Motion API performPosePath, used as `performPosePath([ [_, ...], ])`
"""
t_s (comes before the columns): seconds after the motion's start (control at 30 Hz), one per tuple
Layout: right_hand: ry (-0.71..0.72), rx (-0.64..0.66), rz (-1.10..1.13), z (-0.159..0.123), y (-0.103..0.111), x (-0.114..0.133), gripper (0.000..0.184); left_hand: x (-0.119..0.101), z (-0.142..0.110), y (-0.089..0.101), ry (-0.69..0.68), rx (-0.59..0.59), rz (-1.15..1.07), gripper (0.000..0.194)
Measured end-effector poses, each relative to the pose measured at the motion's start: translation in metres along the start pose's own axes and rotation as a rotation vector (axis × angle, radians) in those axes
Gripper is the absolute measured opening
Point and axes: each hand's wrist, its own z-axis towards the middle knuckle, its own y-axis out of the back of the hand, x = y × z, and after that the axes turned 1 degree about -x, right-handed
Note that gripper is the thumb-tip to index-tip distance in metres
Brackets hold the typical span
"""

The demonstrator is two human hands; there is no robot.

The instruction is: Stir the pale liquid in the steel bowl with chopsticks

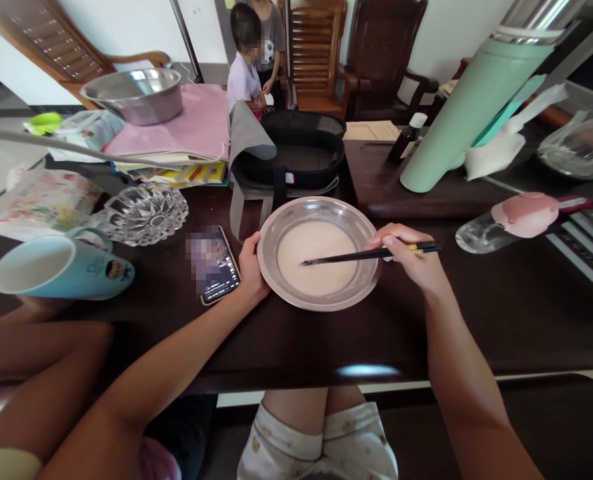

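Observation:
A shallow round metal bowl rests on the dark table in front of me. Pale, creamy liquid covers its bottom. My left hand grips the bowl's left rim, its fingers going out of sight beneath the edge. Black chopsticks with gold bands are pinched in my right hand at the bowl's right side. Their tips reach into the liquid near the middle. Just left of my left hand lies a phone with its screen lit.
A blue mug, a glass dish and a steel basin stand to the left. Behind the bowl is a black case. A green thermos and a pink-lidded bottle are at right. People stand beyond the table; another person sits at left.

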Motion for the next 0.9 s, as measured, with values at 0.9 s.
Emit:
performPosePath([
  [0.9, -0.024, -0.083, -0.012, -0.0009, 0.0043, -0.0028, 0.039, 0.0014, 0.0013, -0.0004, -0.023, -0.009, 0.016, 0.024],
])
